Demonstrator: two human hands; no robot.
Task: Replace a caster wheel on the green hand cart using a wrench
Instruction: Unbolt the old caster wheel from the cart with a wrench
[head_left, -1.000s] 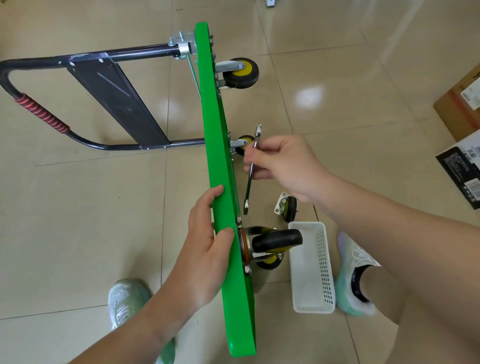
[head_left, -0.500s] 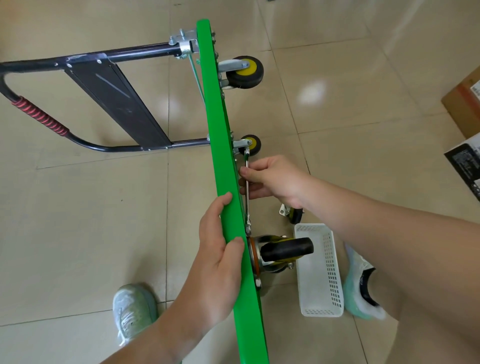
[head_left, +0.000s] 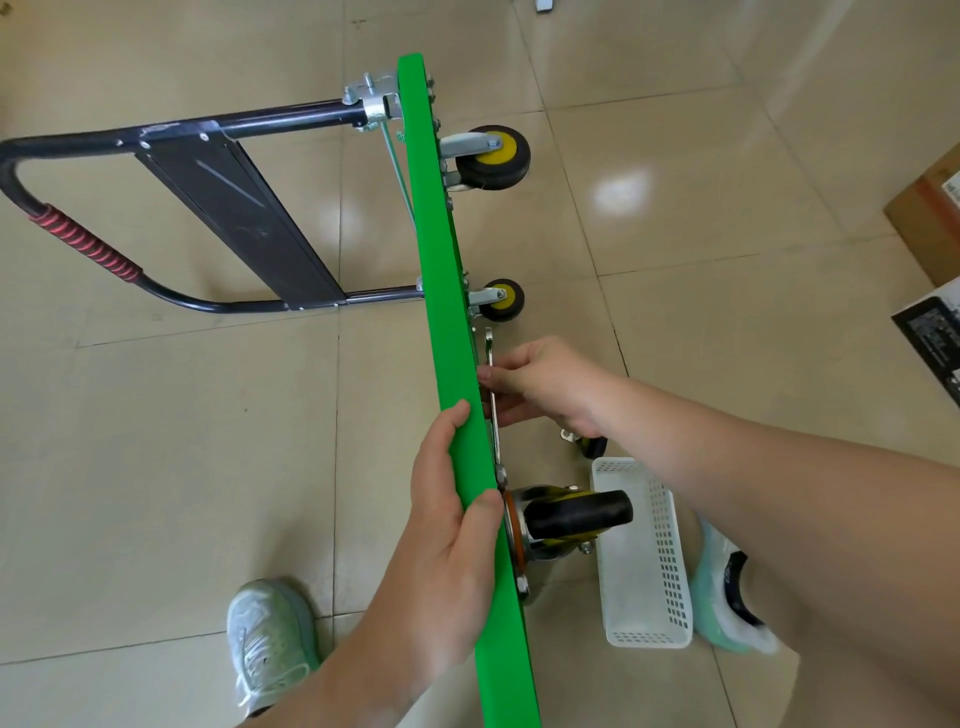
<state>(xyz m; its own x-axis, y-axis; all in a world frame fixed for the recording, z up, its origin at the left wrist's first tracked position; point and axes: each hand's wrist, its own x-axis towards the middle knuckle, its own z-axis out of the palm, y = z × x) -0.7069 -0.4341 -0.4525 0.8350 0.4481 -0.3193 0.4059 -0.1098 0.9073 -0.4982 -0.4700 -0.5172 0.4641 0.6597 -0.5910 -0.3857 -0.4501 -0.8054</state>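
The green cart (head_left: 436, 260) stands tipped on its side on the tiled floor (head_left: 208, 467), with its deck edge-up and its black handle (head_left: 156, 296) lying flat out to the left. The person's left hand (head_left: 447, 545) grips the top edge of the deck, its fingers (head_left: 454, 415) and thumb curled over the green rim. On the underside, the right hand (head_left: 540, 384) pinches the shaft of a slim metal wrench (head_left: 489, 348), which lies close along the deck. Its lower end reaches down to a bolt at the mounting plate of the big black caster (head_left: 571, 514), just beside the left thumb. Two smaller yellow-hubbed wheels (head_left: 493, 156) sit further up the same side. A loose caster (head_left: 589, 444) lies on the floor, partly hidden behind the right wrist, near a white plastic basket (head_left: 644, 561). Pale shoes (head_left: 270, 639) stand either side of the cart, and cardboard boxes (head_left: 930, 228) sit at the right edge.
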